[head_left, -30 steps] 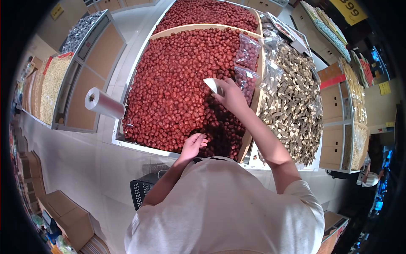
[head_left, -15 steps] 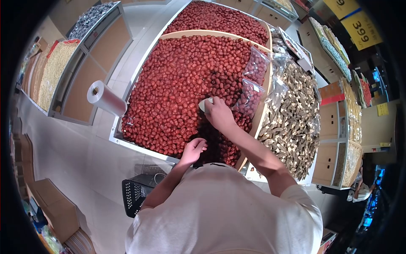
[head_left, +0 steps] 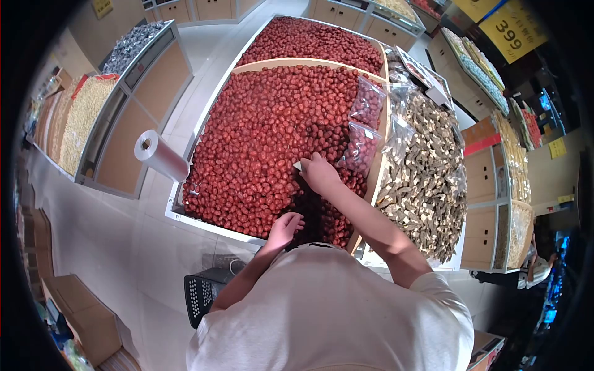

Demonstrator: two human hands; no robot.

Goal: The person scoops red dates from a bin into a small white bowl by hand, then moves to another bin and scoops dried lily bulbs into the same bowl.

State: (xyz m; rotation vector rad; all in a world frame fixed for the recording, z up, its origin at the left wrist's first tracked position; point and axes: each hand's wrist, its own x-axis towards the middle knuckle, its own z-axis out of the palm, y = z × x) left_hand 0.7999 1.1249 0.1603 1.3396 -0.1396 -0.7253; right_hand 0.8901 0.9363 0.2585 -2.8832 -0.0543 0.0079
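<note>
Red dates point(head_left: 247, 136) fill a large wood-edged bin, heaped high on the left with a dark hollow towards the near right. Over the edge of that hollow, my right hand point(head_left: 320, 175) is closed on a white scoop point(head_left: 298, 166); only a small pale edge of it shows past the fingers, so its full shape is hidden. My left hand point(head_left: 286, 229) hovers low at the near side of the bin, beside the dates, fingers loosely bent and apart, with nothing visible in it.
Clear bags of dates point(head_left: 361, 147) lie along the bin's right side. Dried brown-and-white pieces point(head_left: 424, 179) fill the neighbouring bin. A plastic bag roll point(head_left: 162, 156) stands at the left corner. A black perforated basket point(head_left: 201, 297) is below, left of my body.
My right hand has tipped the white scoop, and less of it shows now. The left hand stays near the same spot with its fingers slightly shifted. The view has tilted a little.
</note>
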